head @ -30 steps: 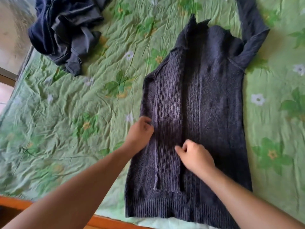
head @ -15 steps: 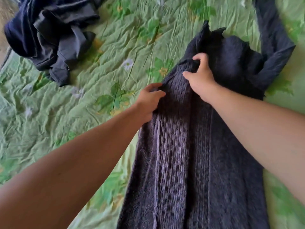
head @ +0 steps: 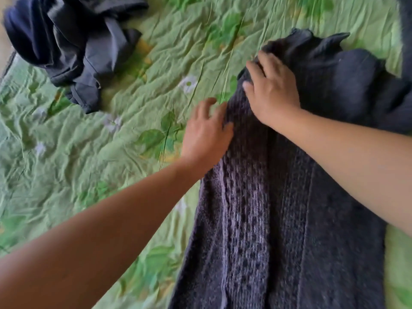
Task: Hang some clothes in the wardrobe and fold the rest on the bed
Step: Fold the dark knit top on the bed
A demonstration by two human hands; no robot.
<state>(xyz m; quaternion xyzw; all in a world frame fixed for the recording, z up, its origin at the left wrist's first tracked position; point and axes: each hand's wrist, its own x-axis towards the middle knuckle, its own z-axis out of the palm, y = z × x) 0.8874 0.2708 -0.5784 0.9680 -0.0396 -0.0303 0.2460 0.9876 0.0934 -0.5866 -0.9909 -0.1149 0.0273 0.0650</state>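
A person works a dark knitted sweater flat on a bed covered by a green floral sheet, the folding half of the chore plainly in hand. The sweater lies lengthwise on the right of the bed, its left edge turned in over the cable-knit front. The right hand presses near the collar, fingers curled into the wool at the shoulder fold; whether it pinches the fabric or merely pins it is hard to tell through the motion blur. The left hand rests with fingers loosely spread, holding nothing, its thumb side touching the sweater's folded left edge.

The next move likely calls for smoothing that fold along its length, then bringing in the far sleeve at the upper right before doubling the body over.

Counted: one sweater under the hands, one crumpled heap of dark navy clothing well apart at the upper left, its number of garments unclear, and two bare hands.
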